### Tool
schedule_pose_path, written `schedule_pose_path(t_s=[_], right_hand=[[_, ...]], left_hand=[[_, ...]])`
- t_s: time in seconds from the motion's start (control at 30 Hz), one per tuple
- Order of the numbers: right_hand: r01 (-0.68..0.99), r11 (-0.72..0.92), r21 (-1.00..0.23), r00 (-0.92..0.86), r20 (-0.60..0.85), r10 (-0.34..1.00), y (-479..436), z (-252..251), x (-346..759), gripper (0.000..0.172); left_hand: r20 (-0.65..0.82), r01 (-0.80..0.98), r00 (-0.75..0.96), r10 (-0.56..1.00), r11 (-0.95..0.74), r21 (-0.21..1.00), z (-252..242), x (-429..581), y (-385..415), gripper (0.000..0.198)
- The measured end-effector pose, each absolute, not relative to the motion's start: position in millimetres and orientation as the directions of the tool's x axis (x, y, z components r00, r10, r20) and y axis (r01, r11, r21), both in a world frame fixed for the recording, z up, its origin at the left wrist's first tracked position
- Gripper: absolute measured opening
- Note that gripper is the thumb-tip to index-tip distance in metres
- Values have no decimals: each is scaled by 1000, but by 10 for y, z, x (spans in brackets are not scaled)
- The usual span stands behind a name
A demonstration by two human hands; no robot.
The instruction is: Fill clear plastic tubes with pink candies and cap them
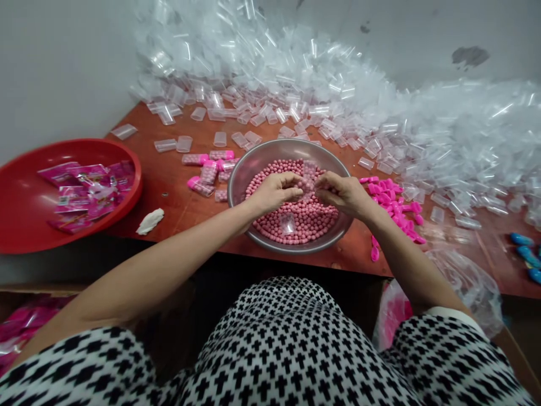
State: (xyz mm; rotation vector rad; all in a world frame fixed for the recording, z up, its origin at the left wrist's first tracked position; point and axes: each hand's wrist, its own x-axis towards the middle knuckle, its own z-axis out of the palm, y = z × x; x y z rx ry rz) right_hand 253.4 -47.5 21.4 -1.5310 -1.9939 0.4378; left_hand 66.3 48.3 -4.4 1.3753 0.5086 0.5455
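Note:
Both hands are over a grey metal bowl (291,248) of small pink beads (274,225). My left hand (274,190) reaches in from the left, its thumb and fingers closed around the lower part of a small clear plastic tube (309,169), with beads showing at it. Facing it, my right hand (344,193) has curled fingers close to the tube; whatever is in them is hidden. Another clear tube (288,224) lies on the beads. Left of the bowl are several filled tubes with pink caps (208,172). Loose pink caps (393,206) are heaped at the right, beside my right forearm.
A large heap of clear tubes (270,73) covers the back of the red-brown table (181,197). A red basin (21,197) at the left holds pink packets (93,192). A white lump (150,221), blue pieces (526,251) and a clear plastic bag (469,287) lie around.

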Motion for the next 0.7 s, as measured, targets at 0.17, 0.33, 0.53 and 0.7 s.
schedule_pose_path(t_s=[0.17, 0.33, 0.53, 0.7], right_hand=[[752, 225, -619, -87, 246, 965, -512, 154, 2614, 15], [797, 190, -573, 27, 348, 937, -697, 290, 2800, 28], [839, -184, -513, 281, 117, 953, -1490, 328, 3231, 21], [838, -528, -140, 501, -190, 844, -1984, -10, 3286, 26]], left_hand=[[-87, -62, 739, 669, 197, 978, -63, 661, 509, 22], [-122, -91, 754, 646, 287, 953, -13, 619, 504, 34], [-106, -100, 752, 650, 272, 957, -16, 636, 513, 28], [-110, -92, 719, 686, 252, 963, 19, 665, 455, 29]])
